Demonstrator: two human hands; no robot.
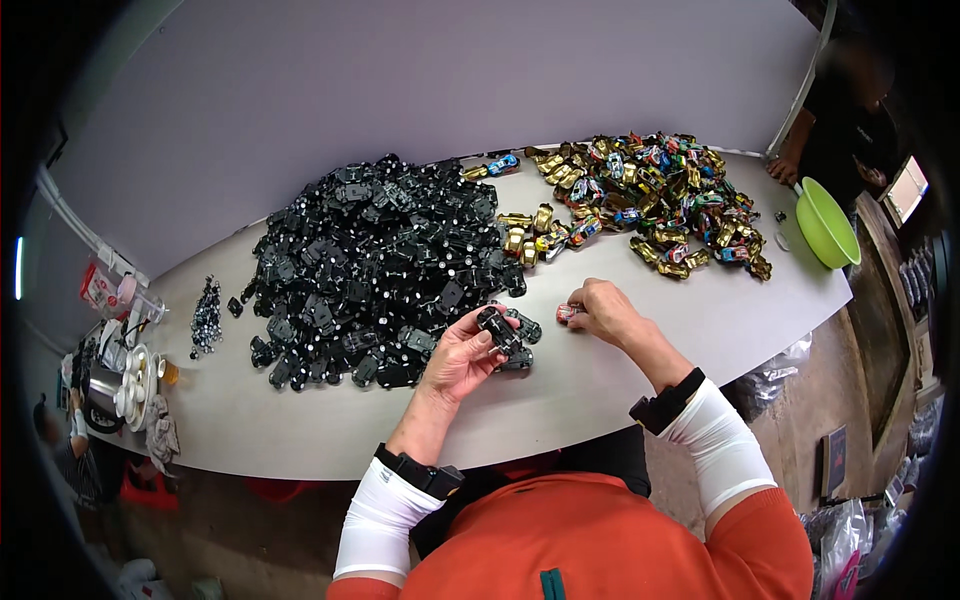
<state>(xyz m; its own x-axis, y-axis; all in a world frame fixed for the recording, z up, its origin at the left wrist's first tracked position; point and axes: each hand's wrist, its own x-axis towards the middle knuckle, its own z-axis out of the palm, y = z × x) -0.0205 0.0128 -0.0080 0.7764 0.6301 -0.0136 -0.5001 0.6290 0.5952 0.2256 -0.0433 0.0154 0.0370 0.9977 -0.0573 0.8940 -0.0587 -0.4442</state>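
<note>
My left hand [458, 360] is closed around a black toy car chassis [497, 328], held just above the table. Beside its fingers lie a few more dark chassis [524, 326]. To the right, my right hand [608, 313] pinches a small red toy car body [568, 312] at the table surface; the fingers cover part of it. A large heap of black chassis with small wheels [370, 250] spreads ahead and left of my left hand. Farther right lies a heap of gold and multicoloured toy car bodies [650, 190].
The white table [650, 370] backs onto a grey partition. A small pile of shiny little parts [206, 322] lies at left, near a white tray [140, 385]. A green bowl [828, 225] sits at the right edge, where another person [850, 125] stands. Plastic bags [770, 375] lie below.
</note>
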